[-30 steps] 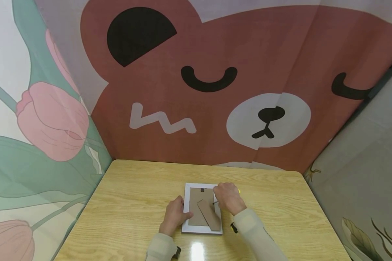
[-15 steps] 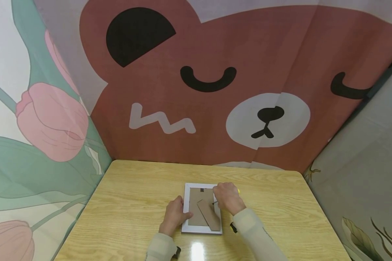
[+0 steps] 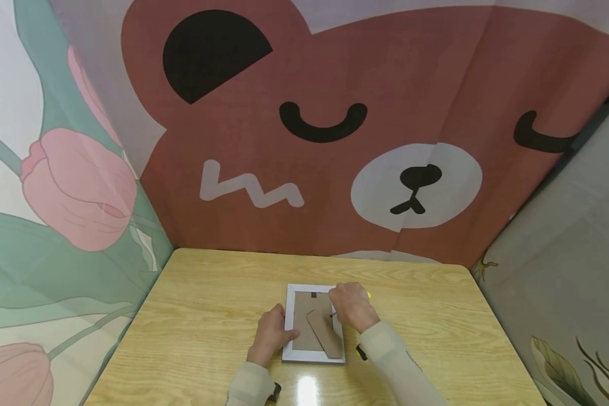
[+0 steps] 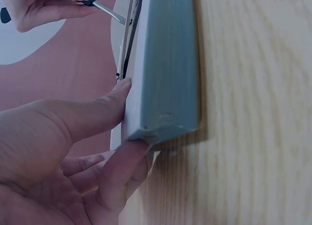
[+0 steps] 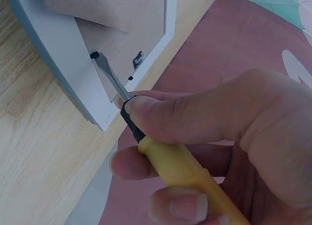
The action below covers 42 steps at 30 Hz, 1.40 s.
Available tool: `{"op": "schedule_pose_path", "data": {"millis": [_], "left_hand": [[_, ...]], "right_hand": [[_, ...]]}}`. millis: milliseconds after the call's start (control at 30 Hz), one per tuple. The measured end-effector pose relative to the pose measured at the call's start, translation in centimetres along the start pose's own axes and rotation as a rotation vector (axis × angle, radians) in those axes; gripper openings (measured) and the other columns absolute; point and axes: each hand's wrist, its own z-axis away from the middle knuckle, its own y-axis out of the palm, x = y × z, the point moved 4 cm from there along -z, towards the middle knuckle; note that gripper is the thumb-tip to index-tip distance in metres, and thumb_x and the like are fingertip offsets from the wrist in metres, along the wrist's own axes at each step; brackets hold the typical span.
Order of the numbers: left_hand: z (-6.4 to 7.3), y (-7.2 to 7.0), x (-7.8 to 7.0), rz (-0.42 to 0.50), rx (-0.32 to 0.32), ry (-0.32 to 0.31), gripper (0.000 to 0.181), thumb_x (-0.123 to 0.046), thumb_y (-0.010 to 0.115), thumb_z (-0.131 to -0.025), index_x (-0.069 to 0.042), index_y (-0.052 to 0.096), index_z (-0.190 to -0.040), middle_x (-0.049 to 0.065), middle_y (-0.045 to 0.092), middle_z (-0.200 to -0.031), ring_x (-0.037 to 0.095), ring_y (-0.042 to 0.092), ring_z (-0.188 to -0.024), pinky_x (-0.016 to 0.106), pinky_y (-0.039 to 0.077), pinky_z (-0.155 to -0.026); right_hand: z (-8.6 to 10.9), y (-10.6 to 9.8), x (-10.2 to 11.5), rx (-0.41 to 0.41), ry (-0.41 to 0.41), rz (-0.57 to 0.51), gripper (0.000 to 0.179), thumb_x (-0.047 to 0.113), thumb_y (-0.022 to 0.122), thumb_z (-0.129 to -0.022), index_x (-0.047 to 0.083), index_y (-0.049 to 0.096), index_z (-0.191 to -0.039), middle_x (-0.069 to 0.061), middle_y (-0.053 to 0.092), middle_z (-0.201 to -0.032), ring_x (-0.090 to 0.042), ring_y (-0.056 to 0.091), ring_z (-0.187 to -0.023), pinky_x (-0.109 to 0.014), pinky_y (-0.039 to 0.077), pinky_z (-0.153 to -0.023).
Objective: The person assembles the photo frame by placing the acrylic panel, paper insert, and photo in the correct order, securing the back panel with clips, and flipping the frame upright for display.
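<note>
A white picture frame (image 3: 314, 356) lies back side up on the table, showing its brown backing board (image 3: 305, 332) and slanted easel stand (image 3: 326, 337). My left hand (image 3: 270, 334) grips its left edge; in the left wrist view the thumb (image 4: 105, 108) presses on the back while fingers sit against the side. My right hand (image 3: 354, 307) holds a flathead screwdriver with a yellow handle (image 5: 183, 171) and black collar. In the right wrist view, its flat blade (image 5: 111, 76) reaches a small black tab (image 5: 94, 54) at the inner edge of the frame.
The wood-grain table (image 3: 208, 316) extends around the frame. Behind it hangs a cloth with a brown bear print (image 3: 325, 214), and flower-printed cloth (image 3: 81, 192) is at the left. A metal hanger (image 5: 138, 60) sits at one edge of the backing board.
The right hand has shifted very slightly left and up, with the screwdriver still in it. The left hand and the picture frame stay put.
</note>
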Motion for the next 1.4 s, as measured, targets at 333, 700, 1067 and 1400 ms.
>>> {"op": "schedule_pose_path", "data": {"millis": [333,700,1067,1400], "left_hand": [[0.04,-0.08,-0.15,-0.008,-0.001,0.005,0.045,-0.014,0.094,-0.072,0.000,0.058,-0.095,0.007,0.060,-0.077,0.017,0.051,-0.069,0.028,0.042,-0.059],[0.03,-0.12,-0.18,-0.013,-0.009,0.019,0.046,-0.014,0.094,-0.071,0.000,0.058,-0.095,0.008,0.060,-0.077,0.018,0.051,-0.070,0.029,0.043,-0.060],[-0.12,-0.11,-0.10,-0.010,-0.003,0.010,0.046,-0.014,0.094,-0.072,-0.001,0.057,-0.095,0.005,0.057,-0.076,0.018,0.051,-0.071,0.029,0.042,-0.061],[-0.09,-0.15,-0.13,-0.002,0.012,0.006,0.046,-0.014,0.094,-0.072,-0.001,0.057,-0.096,0.007,0.060,-0.078,0.018,0.053,-0.072,0.030,0.045,-0.062]], "right_hand": [[-0.19,0.03,0.11,0.010,-0.001,0.007,0.035,0.010,0.078,-0.085,0.015,0.053,-0.061,0.004,0.044,-0.060,-0.011,0.036,-0.056,-0.029,0.042,-0.050],[-0.35,-0.03,0.12,-0.004,-0.004,0.007,0.035,0.006,0.075,-0.084,0.016,0.053,-0.059,0.004,0.048,-0.060,-0.011,0.038,-0.057,-0.032,0.048,-0.052],[-0.55,-0.23,0.12,0.016,0.001,0.014,0.035,0.008,0.077,-0.083,0.016,0.052,-0.059,0.004,0.047,-0.060,-0.011,0.039,-0.057,-0.033,0.051,-0.053],[-0.70,-0.23,0.25,0.017,-0.006,0.017,0.035,0.015,0.081,-0.083,0.016,0.054,-0.061,0.004,0.049,-0.061,-0.011,0.040,-0.057,-0.032,0.050,-0.053]]}}
